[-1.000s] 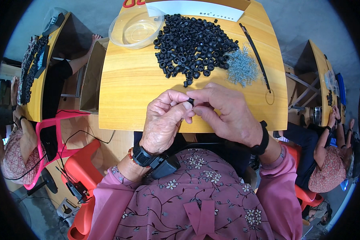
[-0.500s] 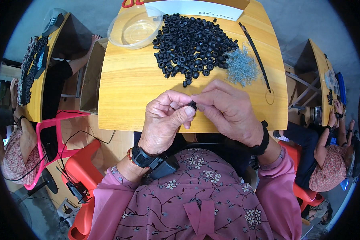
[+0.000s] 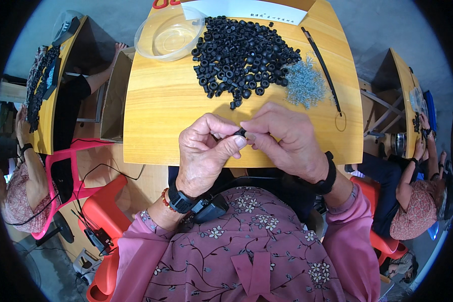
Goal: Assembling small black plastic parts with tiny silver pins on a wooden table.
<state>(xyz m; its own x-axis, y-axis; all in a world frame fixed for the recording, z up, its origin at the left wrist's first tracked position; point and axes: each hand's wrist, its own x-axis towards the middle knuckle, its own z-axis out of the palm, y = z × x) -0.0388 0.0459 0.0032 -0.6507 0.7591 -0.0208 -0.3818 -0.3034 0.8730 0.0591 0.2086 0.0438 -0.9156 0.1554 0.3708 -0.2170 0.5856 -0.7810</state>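
Observation:
My left hand point(image 3: 206, 153) and my right hand point(image 3: 287, 141) meet over the near edge of a wooden table point(image 3: 161, 110). Between the fingertips of both hands sits one small black rubber ring point(image 3: 242, 133), mostly covered by the fingers. Farther back on the table lies a big heap of the same black rubber rings point(image 3: 241, 53). To its right is a small pile of fine grey metal pieces point(image 3: 304, 83).
A clear round plastic dish point(image 3: 168, 35) stands at the table's far left, a white paper sheet point(image 3: 246, 9) at the back, a thin black strip point(image 3: 322, 68) along the right. Other people work at tables left point(image 3: 45, 90) and right point(image 3: 405, 95); red stools stand by my seat.
Both hands have stayed at the table's near edge, with only small finger shifts around the black ring.

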